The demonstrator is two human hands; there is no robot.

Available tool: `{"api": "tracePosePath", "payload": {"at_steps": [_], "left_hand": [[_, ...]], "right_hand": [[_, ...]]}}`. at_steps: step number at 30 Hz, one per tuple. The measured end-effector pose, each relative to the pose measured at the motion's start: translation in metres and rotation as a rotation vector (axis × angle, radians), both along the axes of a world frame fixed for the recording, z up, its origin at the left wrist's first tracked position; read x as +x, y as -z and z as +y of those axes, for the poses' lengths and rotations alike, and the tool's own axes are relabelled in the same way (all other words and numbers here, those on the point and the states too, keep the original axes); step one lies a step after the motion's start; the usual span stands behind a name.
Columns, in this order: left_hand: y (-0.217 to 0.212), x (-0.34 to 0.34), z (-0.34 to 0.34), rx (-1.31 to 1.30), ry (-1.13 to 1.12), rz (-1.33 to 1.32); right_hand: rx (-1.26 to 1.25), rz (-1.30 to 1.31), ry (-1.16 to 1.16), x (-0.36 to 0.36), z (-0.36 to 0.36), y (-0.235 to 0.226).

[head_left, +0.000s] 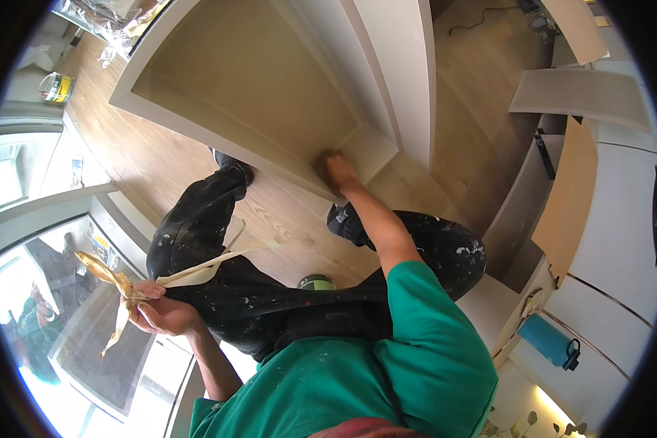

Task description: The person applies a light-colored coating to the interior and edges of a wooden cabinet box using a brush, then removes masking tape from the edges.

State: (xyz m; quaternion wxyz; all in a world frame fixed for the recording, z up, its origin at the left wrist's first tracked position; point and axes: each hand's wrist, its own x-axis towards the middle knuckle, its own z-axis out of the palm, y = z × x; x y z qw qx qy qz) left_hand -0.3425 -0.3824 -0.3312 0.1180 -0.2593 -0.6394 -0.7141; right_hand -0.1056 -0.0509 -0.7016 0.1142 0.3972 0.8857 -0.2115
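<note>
My left hand [160, 312] is closed around a crumpled bunch of tan masking tape [104, 269], held out over my left thigh. Long pale strips [204, 269] trail from it to the right across my legs. Straight ahead, my right hand [337, 169] reaches into the near inner corner of a large pale cabinet or frame [255, 73] with a beige panel inside a raised border. The fingers are smeared by motion. A dark brownish blur lies at their tips, and I cannot make out what it is.
Between my legs stands a round green and dark container [316, 282]. A yellow-labelled bucket [57, 87] is at the far left, near crumpled clear plastic [120, 25]. A glass-paned door [95, 343] is close on my left. To the right are cardboard [569, 201] and a blue bottle [547, 342].
</note>
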Motion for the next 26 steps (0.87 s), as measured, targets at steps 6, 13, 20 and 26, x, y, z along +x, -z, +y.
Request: {"api": "tracePosePath", "payload": {"at_steps": [6, 13, 20, 26], "left_hand": [[0.003, 0.002, 0.0, 0.026, -0.008, 0.006], [-0.001, 0.005, 0.01, 0.073, 0.005, -0.032], [0.002, 0.009, 0.007, 0.127, 0.05, -0.022], [-0.041, 0.051, 0.032, -0.159, 0.484, 0.172]], "right_hand": [[0.057, 0.168, 0.281, 0.025, 0.017, -0.05], [0.203, 0.398, 0.557, 0.075, 0.023, -0.147], [0.193, 0.561, 0.472, 0.08, -0.008, -0.223], [-0.352, 0.835, 0.104, 0.046, -0.093, -0.408]]}}
